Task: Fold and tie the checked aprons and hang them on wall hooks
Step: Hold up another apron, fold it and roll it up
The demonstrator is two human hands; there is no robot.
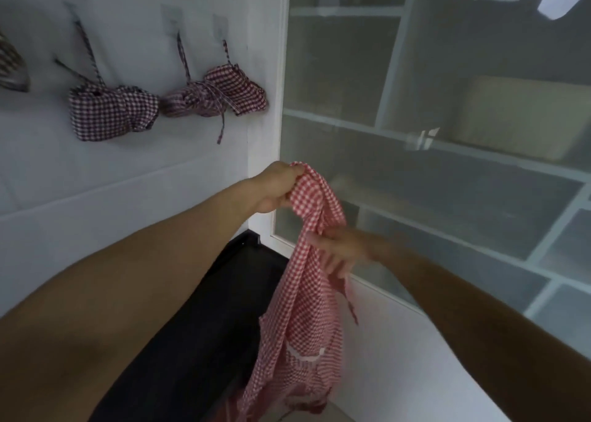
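Loose red-and-white checked cotton apron [300, 309] hangs below my left hand [275, 188], whose fingers clamp its bunched top. My right hand [339, 249] is blurred, fingers seemingly straight against the cloth just beneath; unfolded, it could slip or tangle its ties.

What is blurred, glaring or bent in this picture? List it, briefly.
Head view: the right hand is smeared by motion blur against the red checked apron; the left hand, gripping its top, is sharper. Bright glare patches sit on the frosted glass cabinet door, upper right. Wide-angle distortion tilts the wall and door frame. Soft shadows fall beside the tied aprons on the wall.
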